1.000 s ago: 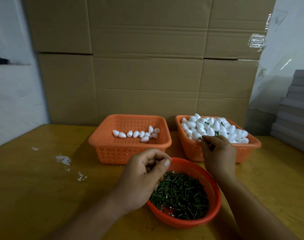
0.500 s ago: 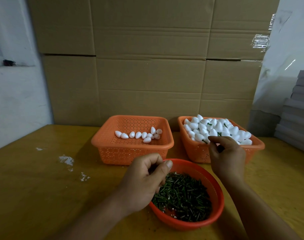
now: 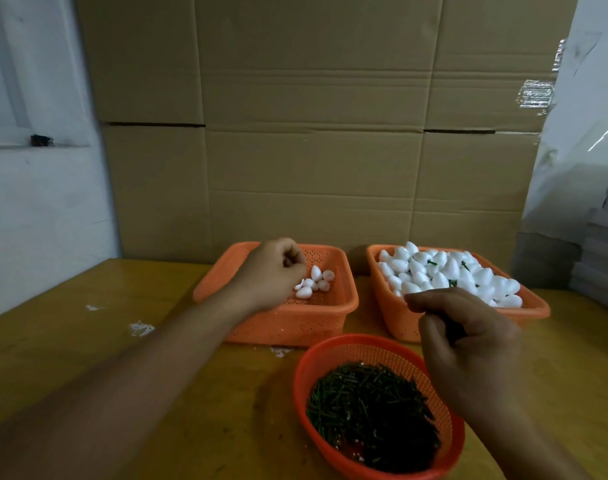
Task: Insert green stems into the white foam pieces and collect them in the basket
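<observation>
In the head view, a yellow-brown table (image 3: pixel 70 348) carries three orange containers in front of stacked cardboard boxes (image 3: pixel 313 133). The left basket (image 3: pixel 288 323) stands at the far middle of the table and holds a small cluster of white foam pieces (image 3: pixel 314 282) on its perforated floor. The left hand (image 3: pixel 273 271) reaches out over this basket, above its far left part, just left of the cluster. Its fingers are curled into a loose fist; whether the grip holds a piece inside cannot be told.

The right basket (image 3: pixel 396 320) stands just beside the left one, to its right, and is heaped with white foam pieces (image 3: pixel 448 275), a few showing short green stems poking out. The right hand (image 3: pixel 468 344) hovers at the near rim of this basket, above the gap between it and the round bowl. Its fingers are curled, with the thumb and forefinger pressed together; something dark shows between the fingers, likely green stems, though it is too dim to be sure.

The round orange bowl (image 3: pixel 330 355) sits nearest, at the right, filled with a dark pile of loose green stems (image 3: pixel 368 410). White crumbs (image 3: pixel 141 329) lie on the table to the left of the baskets. A pale wall (image 3: pixel 35 202) rises at the far left.
</observation>
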Motion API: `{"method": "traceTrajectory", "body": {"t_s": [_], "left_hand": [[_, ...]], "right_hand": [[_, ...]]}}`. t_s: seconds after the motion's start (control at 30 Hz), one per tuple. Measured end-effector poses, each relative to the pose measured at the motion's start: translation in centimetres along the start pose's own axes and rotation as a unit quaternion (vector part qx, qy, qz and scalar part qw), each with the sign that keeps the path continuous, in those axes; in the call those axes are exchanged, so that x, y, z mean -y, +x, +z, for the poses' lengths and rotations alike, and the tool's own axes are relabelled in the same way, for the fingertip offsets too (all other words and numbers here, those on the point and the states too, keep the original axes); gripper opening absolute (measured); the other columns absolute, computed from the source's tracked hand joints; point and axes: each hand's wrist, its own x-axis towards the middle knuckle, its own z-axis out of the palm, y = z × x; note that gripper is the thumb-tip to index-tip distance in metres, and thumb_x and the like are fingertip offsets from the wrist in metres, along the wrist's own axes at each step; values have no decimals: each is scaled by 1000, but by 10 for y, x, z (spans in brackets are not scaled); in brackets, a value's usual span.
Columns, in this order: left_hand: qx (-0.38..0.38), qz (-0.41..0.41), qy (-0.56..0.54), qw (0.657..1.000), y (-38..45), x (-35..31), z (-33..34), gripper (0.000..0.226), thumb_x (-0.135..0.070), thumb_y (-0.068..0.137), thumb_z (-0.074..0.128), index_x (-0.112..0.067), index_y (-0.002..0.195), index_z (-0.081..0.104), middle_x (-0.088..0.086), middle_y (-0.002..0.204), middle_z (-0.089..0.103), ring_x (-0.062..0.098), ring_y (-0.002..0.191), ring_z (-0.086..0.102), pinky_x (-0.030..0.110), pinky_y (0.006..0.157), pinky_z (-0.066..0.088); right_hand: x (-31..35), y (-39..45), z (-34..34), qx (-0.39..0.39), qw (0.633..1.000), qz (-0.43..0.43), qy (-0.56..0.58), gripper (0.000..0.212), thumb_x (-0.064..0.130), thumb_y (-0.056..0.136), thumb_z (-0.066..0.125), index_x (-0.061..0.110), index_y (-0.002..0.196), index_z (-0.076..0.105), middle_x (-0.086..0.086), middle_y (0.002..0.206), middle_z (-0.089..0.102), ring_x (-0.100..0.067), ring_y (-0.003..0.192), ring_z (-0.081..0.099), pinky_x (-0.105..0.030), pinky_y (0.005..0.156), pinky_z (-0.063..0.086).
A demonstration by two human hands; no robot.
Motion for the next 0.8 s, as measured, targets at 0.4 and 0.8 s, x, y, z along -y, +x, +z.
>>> {"method": "traceTrajectory", "body": {"t_s": [0.4, 0.8], "left_hand": [[292, -39, 340, 893, 89, 29, 31, 55, -16, 98, 59, -23, 150, 42, 5, 143, 51, 24, 120, 54, 36, 100, 46], [320, -75, 413, 849, 102, 34, 60, 24, -16, 99, 58, -18, 122, 60, 8, 134, 55, 29, 113, 58, 40, 97, 50]], "right_hand": [[10, -8, 8, 43, 999, -6, 8, 26, 0, 75, 58, 12, 82, 79, 8, 75, 71, 4, 60, 60, -4, 55, 40], [9, -7, 8, 53, 999, 8, -4, 27, 2, 72, 59, 17, 80, 80, 14, 75, 71, -2, 54, 61, -14, 53, 46]]}}
